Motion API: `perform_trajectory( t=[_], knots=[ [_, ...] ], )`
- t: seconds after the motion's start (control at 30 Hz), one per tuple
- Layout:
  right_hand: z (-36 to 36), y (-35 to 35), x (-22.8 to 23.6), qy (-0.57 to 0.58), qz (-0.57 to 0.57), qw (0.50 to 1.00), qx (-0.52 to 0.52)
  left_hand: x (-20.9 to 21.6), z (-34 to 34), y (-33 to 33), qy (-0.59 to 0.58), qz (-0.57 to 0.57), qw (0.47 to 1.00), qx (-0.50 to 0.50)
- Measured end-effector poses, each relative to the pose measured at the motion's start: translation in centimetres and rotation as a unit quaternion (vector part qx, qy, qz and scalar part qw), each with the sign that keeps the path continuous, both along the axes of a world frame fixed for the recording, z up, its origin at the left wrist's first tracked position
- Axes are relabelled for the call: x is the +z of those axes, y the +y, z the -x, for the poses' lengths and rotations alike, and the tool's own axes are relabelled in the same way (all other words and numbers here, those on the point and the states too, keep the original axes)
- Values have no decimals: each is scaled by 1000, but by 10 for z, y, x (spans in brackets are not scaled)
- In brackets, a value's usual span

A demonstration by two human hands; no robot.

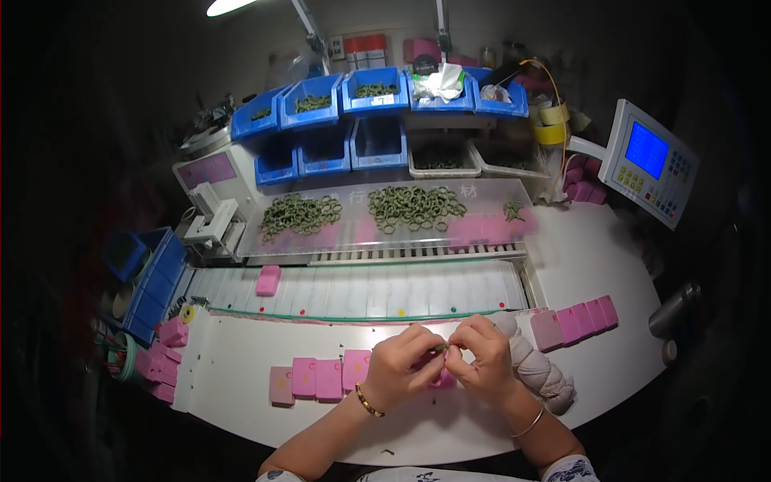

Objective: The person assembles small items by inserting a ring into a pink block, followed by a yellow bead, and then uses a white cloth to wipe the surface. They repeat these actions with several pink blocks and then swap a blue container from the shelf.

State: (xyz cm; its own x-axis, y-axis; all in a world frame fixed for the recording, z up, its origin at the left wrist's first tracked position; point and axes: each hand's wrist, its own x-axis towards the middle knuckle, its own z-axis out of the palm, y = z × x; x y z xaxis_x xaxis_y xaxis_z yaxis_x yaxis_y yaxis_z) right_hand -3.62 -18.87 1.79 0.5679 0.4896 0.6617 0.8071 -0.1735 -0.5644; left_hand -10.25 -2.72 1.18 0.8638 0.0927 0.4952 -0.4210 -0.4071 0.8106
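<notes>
My left hand (405,363) and my right hand (484,353) meet over the white table, fingertips pinched together. Between them is a small green piece (441,348), mostly covered by the fingers, so its full shape is hidden. Under and beside my left hand runs a row of pink blocks, among them a pink block (328,379) and a duller pink block (282,386) at the left end. Part of another pink block (444,380) shows below the fingers. A bundled grey-white cloth (540,371) lies against my right hand and wrist.
A clear tray (353,251) holds piles of green rings (418,207). Before it, one pink block (268,280) sits on a white segmented track (361,289). Blue bins (373,90) stand behind. More pink blocks (575,323), a control panel (652,161) and a metal flask (675,309) are right.
</notes>
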Motion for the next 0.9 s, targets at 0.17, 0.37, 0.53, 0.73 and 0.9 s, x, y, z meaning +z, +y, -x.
perform_trajectory(
  t=[0.17, 0.37, 0.53, 0.73, 0.9],
  knots=[
    [-11, -14, -8, 469, -129, 862, 144, 23, -7, 16, 87, -14, 990, -111],
    [-17, -16, -3, 164, 76, 983, -35, 105, -93, 71, 374, -173, 890, -195],
    [-18, -20, -1, 55, 155, 984, -67, 193, -164, 86, 123, 313, 941, -37],
    [-14, -40, 10, 62, 91, 989, -102, 105, -146, 30, 236, 333, 905, -121],
    [-3, -78, 18, -11, 212, 966, -146, 37, -76, 14, 323, 420, 840, -115]
  ],
)
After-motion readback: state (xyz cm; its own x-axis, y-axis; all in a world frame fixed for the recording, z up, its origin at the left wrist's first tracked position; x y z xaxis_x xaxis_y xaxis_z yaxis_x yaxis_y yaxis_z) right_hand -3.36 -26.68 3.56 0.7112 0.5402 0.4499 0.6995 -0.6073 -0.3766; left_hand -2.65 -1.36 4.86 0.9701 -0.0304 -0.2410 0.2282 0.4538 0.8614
